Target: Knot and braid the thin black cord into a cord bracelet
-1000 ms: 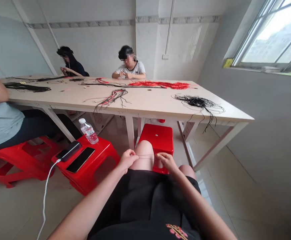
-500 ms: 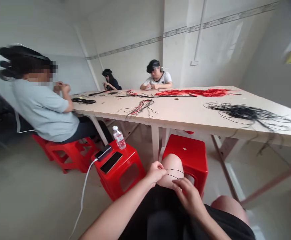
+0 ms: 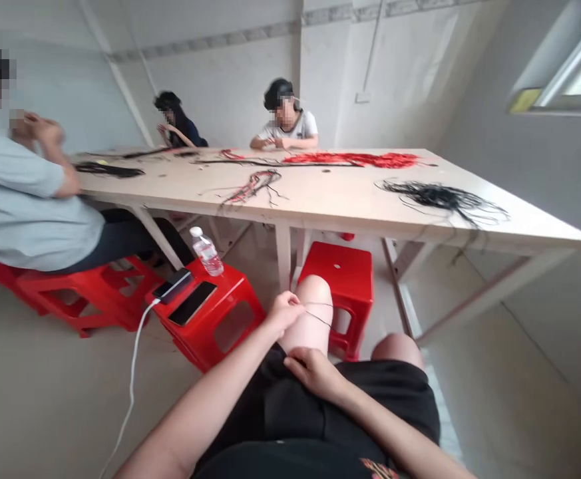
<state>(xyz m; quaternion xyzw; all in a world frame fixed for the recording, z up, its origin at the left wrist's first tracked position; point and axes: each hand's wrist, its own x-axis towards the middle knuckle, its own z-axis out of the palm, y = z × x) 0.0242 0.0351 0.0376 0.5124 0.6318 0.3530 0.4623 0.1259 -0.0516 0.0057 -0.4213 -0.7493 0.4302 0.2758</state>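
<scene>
Thin black cord (image 3: 317,317) pinched in left hand (image 3: 285,313), stretched across bare knee (image 3: 311,293); right hand (image 3: 315,372) on shorts (image 3: 290,406), grip unclear.

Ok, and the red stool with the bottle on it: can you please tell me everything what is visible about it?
This red plastic stool has a square top and rectangular cut-outs in its sides, and it stands on the pale floor. On top are a water bottle, a smartphone and a dark phone-like device with a white cable.
</scene>
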